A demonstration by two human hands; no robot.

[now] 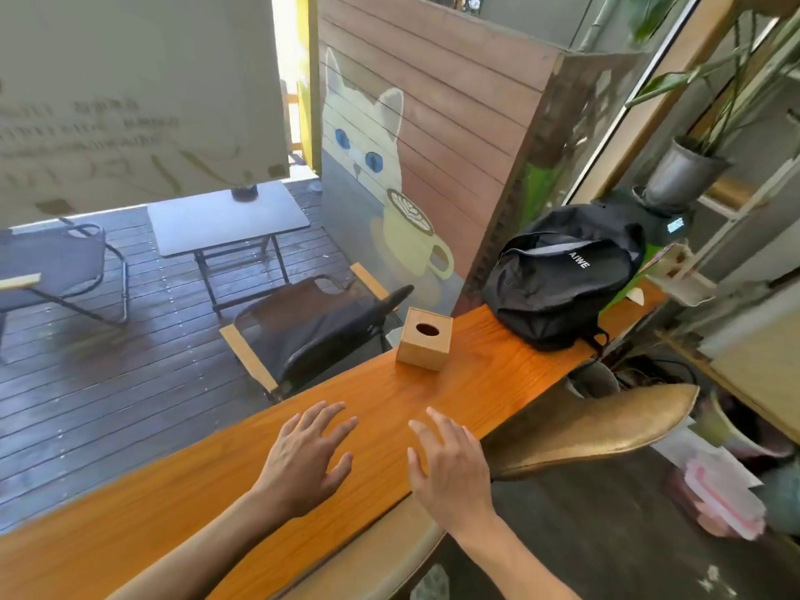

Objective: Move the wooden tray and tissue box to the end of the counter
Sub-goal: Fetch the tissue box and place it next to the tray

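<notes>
A square wooden tissue box (425,338) with an oval hole in its top stands on the orange wooden counter (489,374), close to the counter's outer edge. My left hand (305,459) hovers over the counter with its fingers spread, holding nothing, a short way nearer to me than the box. Beside it, my right hand (450,463) is also open over the counter's inner edge, palm down. Both hands are apart from the box. No wooden tray is in view.
A black backpack (562,275) lies on the counter beyond the box, near the far end by a painted wooden partition (433,123). A gold curved seat (593,430) and potted plants (684,171) stand on the right. Outside, folding chairs (311,326) and a table (225,218) sit on decking.
</notes>
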